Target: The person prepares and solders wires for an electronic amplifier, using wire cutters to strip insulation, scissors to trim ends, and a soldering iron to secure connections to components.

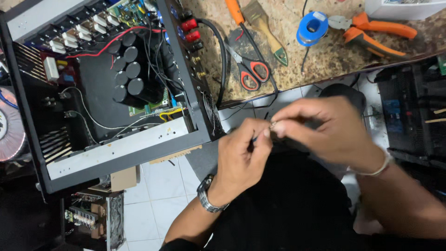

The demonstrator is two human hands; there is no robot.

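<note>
Filling the left of the view, an open black amplifier chassis (116, 88) shows a cluster of dark cylindrical capacitors (130, 74) and loose wiring. Beside it, a speckled workbench (325, 56) carries red-handled scissors (251, 72), orange pliers (371, 32) and a blue solder spool (312, 28). Lower, over the lap, the right hand (330, 132) and the left hand (241, 158), which wears a wristwatch (206, 195), meet with fingertips touching. Both pinch a tiny pale metallic part (273, 124) between thumb and forefinger, in front of the chassis corner; a thin dark wire trails from it, its form too small to tell.
</note>
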